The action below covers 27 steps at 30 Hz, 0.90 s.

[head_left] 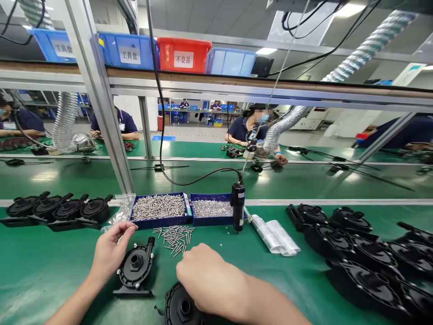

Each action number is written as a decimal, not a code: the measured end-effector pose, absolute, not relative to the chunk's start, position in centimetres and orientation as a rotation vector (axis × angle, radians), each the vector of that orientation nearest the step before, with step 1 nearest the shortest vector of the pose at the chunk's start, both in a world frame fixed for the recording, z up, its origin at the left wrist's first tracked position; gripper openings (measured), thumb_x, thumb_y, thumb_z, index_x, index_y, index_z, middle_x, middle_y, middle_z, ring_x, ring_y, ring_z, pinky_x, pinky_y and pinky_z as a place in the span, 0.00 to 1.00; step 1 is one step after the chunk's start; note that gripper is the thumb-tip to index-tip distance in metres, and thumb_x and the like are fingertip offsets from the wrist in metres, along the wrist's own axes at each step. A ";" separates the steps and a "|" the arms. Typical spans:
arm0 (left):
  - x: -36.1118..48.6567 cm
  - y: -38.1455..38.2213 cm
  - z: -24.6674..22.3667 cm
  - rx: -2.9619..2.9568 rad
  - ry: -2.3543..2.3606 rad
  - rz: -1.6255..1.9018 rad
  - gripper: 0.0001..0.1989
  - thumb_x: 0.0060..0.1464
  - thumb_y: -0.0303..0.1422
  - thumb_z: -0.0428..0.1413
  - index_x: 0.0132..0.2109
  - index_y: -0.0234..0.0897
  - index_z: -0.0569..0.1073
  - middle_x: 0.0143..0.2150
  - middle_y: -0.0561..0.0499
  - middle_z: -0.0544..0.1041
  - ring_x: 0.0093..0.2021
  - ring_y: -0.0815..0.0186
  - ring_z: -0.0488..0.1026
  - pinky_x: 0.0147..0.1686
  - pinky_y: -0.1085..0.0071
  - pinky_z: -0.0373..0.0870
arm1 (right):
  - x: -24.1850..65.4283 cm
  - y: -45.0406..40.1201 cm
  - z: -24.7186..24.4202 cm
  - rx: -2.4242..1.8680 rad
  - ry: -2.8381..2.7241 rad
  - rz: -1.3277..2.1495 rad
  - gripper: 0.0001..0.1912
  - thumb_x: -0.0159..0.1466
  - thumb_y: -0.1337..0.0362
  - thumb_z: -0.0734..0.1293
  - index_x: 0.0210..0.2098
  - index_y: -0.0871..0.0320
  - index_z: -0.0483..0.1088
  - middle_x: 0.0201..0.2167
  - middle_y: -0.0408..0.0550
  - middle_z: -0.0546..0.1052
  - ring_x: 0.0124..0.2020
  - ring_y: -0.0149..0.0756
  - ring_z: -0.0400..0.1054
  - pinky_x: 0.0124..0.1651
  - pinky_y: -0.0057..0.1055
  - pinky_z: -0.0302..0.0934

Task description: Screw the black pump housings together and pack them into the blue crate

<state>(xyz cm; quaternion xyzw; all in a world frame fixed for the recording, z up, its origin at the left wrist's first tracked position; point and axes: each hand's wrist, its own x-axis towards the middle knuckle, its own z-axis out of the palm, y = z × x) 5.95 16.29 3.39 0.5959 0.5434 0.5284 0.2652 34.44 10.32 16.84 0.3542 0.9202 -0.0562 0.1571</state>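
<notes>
My left hand (112,247) has thumb and forefinger pinched together, just above and left of a black pump housing (127,266) with silvery screws around its rim. Whatever the pinch holds is too small to make out. My right hand (214,276) is curled closed over the right side of a second black pump housing (173,300) at the bottom edge; its fingertips are hidden. Between and beyond the hands lies a loose pile of screws (176,237). Behind it stand a blue tray of long screws (158,206) and a blue tray of small metal nuts (211,208).
An electric screwdriver (238,207) hangs by the right tray. Clear plastic bags (274,237) lie beside it. More black housings stand at left (69,207) and right (365,275). A metal post (101,99) rises behind. Co-workers sit across the green bench.
</notes>
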 end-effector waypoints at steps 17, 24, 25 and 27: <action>5.5 17.2 4.0 1.335 1.373 1.404 0.25 0.50 0.54 0.69 0.41 0.36 0.82 0.33 0.48 0.81 0.33 0.63 0.74 0.36 0.70 0.72 | 34.0 16.5 16.6 1.172 2.719 -0.412 0.30 0.55 0.52 0.82 0.54 0.53 0.79 0.46 0.53 0.85 0.46 0.54 0.81 0.40 0.36 0.69; 6.4 17.0 4.4 1.250 1.296 1.371 0.29 0.45 0.57 0.71 0.39 0.34 0.84 0.34 0.45 0.82 0.33 0.62 0.74 0.35 0.69 0.73 | 32.9 25.1 15.1 1.449 2.866 -0.388 0.17 0.65 0.71 0.69 0.51 0.54 0.83 0.51 0.51 0.85 0.53 0.47 0.79 0.52 0.34 0.68; 6.6 16.9 4.6 1.244 1.295 1.384 0.28 0.44 0.57 0.71 0.38 0.34 0.84 0.32 0.46 0.82 0.32 0.62 0.73 0.34 0.69 0.73 | 32.6 25.6 14.6 1.412 2.871 -0.412 0.18 0.63 0.73 0.70 0.49 0.52 0.83 0.49 0.48 0.86 0.52 0.46 0.80 0.51 0.32 0.68; 6.8 16.7 5.0 1.215 1.301 1.406 0.28 0.41 0.56 0.73 0.37 0.34 0.84 0.31 0.47 0.81 0.31 0.62 0.74 0.34 0.68 0.73 | 32.2 26.1 13.7 1.356 2.880 -0.449 0.19 0.61 0.75 0.70 0.47 0.50 0.85 0.47 0.44 0.86 0.50 0.44 0.80 0.50 0.31 0.68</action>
